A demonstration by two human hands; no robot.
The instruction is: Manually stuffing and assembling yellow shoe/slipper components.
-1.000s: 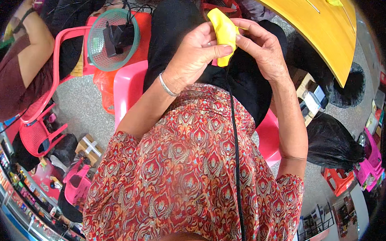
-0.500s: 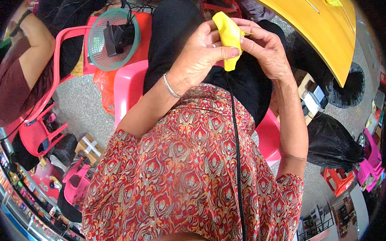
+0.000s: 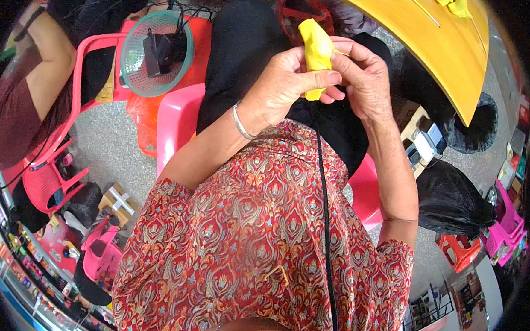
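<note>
A smooth, soft-looking yellow piece (image 3: 317, 45) is held upright above my lap; its exact kind I cannot make out. My left hand (image 3: 284, 85) wraps its lower part, with the thumb across the front and fingers behind. At its right edge, my right hand (image 3: 365, 81) pinches it between thumb and forefinger, close to a thin yellow strand. My fingers hide some of the piece's lower end. A silver bangle (image 3: 241, 121) circles my left wrist.
A yellow table (image 3: 445, 49) at upper right bears more yellow pieces (image 3: 453, 4) and thin sticks. Left stands a pink chair with a green mesh basket (image 3: 142, 87) holding a black adapter. Black bags (image 3: 455, 199) lie right. Another person's arm (image 3: 51, 64) shows far left.
The yellow piece has shifted slightly right and is more upright. My left hand has moved a little right with its thumb lower; my right fingers have closed in nearer its edge.
</note>
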